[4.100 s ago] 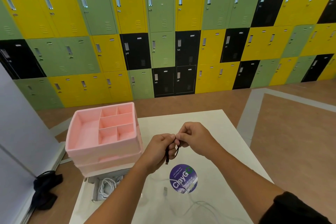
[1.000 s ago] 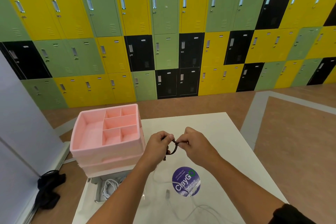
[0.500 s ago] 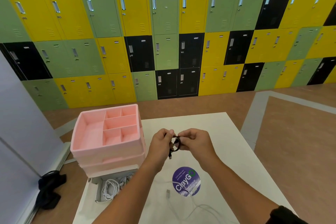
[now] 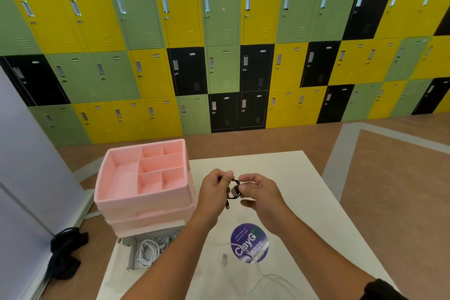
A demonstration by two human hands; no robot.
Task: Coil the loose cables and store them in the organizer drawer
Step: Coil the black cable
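Black cable (image 4: pixel 234 191) now wound tighter than a second ago, short tail dangling. Your left hand (image 4: pixel 214 193) and right hand (image 4: pixel 261 193) both pinch it above the table (image 4: pixel 294 178), beside the pink organizer (image 4: pixel 146 204). Looks almost ready for the drawer (image 4: pixel 130 254).

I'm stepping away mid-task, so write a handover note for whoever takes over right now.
Hands: left hand and right hand both pinch the black cable, wound into a small coil, above the table.
Done: the open drawer below the pink organizer holds white cables.
Left: finish this coil and store it, then coil and store the loose white cable by the sticker.
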